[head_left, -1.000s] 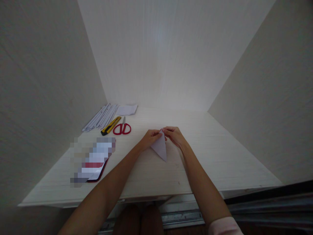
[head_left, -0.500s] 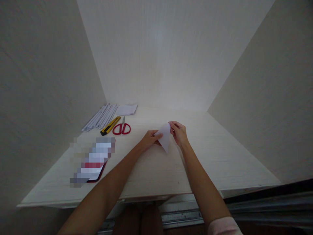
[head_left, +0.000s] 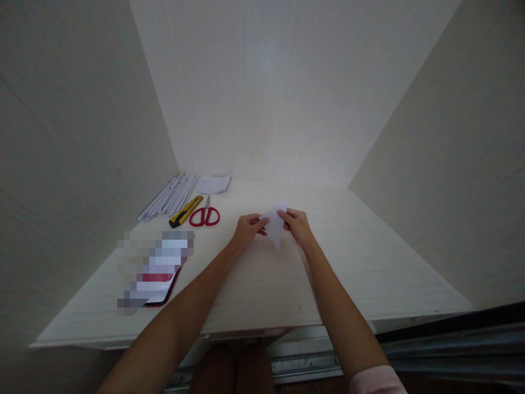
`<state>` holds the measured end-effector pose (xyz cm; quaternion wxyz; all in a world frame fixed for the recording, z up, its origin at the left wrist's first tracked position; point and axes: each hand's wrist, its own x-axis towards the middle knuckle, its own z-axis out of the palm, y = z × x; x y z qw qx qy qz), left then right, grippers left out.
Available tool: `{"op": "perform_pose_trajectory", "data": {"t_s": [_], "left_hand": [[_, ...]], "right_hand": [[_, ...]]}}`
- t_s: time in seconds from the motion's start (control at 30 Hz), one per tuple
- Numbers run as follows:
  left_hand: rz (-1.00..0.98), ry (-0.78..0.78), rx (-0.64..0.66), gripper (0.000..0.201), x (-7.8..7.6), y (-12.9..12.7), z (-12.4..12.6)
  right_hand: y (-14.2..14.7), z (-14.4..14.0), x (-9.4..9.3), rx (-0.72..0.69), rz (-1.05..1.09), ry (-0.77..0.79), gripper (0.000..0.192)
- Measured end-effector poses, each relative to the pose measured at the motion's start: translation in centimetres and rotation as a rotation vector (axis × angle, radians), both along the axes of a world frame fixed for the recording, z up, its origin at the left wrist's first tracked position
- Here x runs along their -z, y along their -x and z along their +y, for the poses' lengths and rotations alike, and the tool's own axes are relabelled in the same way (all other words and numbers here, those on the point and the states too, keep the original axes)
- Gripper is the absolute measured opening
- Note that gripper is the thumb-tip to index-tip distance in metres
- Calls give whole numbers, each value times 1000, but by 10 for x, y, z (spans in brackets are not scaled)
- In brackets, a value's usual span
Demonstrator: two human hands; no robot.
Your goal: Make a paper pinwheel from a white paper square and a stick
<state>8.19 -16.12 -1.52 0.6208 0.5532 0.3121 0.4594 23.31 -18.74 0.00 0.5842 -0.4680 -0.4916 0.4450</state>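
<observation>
Since a second ago the folded white paper (head_left: 275,225) has been lifted and turned: then its long point hung low toward the near edge of the desk (head_left: 369,257) with both hands pinching its top, and now it sits a little higher and farther back, with one corner raised toward the back wall and the lower point shorter and nearer the hands. Both hands have drawn slightly apart to its two sides. At this moment the left hand (head_left: 247,229) pinches the paper's left edge between thumb and fingers, and the right hand (head_left: 298,224) pinches its right edge in the same manner, so that the paper is held between them over the middle of the desk; whether its lower tip touches the desk surface is hard to tell from this angle. Well to the left lie red-handled scissors (head_left: 204,215), and just beside them a yellow and black utility knife (head_left: 186,210), set at a slant. Behind these, near the back left corner, rests a bundle of rolled white paper strips (head_left: 169,196) and a small stack of white sheets (head_left: 212,184). Nearer the person on the left lies a blurred flat object (head_left: 155,268) with a dark red edge.
</observation>
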Motion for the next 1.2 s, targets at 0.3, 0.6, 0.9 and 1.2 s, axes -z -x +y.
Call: {"op": "perform_pose_trajectory", "data": {"t_s": [0.3, 0.6, 0.9, 1.2], "left_hand": [[21, -39, -71, 30, 1, 0, 1], [28, -63, -86, 28, 1, 1, 1], [30, -45, -68, 29, -2, 1, 0], [18, -29, -58, 28, 0, 2, 1]], "right_hand": [[0, -1, -1, -82, -45, -4, 29], [-3, 2, 3, -111, -63, -4, 26], [-3, 2, 3, -77, -63, -1, 26], [-3, 2, 3, -55, -54, -8, 30]]}}
